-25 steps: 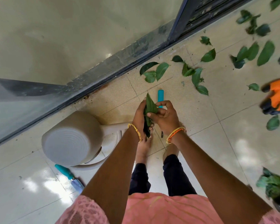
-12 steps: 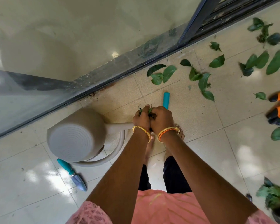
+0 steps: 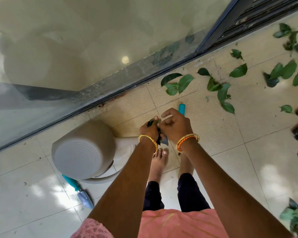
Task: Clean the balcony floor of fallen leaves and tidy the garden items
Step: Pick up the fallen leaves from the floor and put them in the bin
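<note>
Leaves [image 3: 153, 123] are crushed in the left hand [image 3: 149, 128], which grasps them; the right hand [image 3: 176, 125] is half curled beside it, holding nothing I can see. More fallen leaves [image 3: 179, 84] lie on the floor [image 3: 222, 134] ahead; gathering them probably comes next.

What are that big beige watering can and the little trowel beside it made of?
The watering can looks like matte moulded plastic: uniform beige, concentric ridges on its base. The trowel seems to have a dull grey metal blade and a smooth teal handle, probably plastic or rubber.
</note>
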A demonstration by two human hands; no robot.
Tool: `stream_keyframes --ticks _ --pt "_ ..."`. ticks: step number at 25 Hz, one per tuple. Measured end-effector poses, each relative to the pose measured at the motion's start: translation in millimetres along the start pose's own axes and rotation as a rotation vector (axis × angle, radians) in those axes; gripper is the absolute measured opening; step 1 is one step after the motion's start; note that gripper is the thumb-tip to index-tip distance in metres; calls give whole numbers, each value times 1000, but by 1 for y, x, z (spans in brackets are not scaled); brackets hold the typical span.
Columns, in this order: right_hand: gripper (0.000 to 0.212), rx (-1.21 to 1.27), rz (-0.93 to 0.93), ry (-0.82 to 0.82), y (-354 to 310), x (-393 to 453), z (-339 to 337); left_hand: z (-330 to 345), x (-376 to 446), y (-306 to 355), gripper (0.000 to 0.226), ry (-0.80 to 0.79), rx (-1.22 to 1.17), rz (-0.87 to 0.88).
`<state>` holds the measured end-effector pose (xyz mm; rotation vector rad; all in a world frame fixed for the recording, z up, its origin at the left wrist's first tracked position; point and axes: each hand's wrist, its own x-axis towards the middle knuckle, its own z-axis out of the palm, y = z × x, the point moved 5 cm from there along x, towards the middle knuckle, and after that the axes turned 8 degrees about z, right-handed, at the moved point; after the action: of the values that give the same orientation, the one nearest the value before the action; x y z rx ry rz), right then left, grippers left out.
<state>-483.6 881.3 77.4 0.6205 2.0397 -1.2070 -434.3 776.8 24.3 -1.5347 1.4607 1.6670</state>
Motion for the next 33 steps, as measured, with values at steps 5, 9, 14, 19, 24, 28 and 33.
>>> stream_keyframes --ticks 5,9,14,19,24,28,33 --pt "26 -351 -92 188 17 91 -9 3 31 31 40 45 33 -6" --pt "69 -924 -311 108 12 173 15 -20 96 0 27 58 71 40" --pt "59 -1067 -360 232 8 203 22 -51 142 -173 20 -54 676 662" --pt "40 -1040 -440 302 -1 199 20 -46 140 -152 18 -90 771 693" --pt "31 -916 -573 321 -8 189 23 -45 138 -151 28 -36 801 769" --pt "19 -302 -546 294 -3 140 27 -48 136 -147 19 -19 787 751" --pt "30 664 128 215 47 78 30 -43 121 -139 24 -10 761 700"
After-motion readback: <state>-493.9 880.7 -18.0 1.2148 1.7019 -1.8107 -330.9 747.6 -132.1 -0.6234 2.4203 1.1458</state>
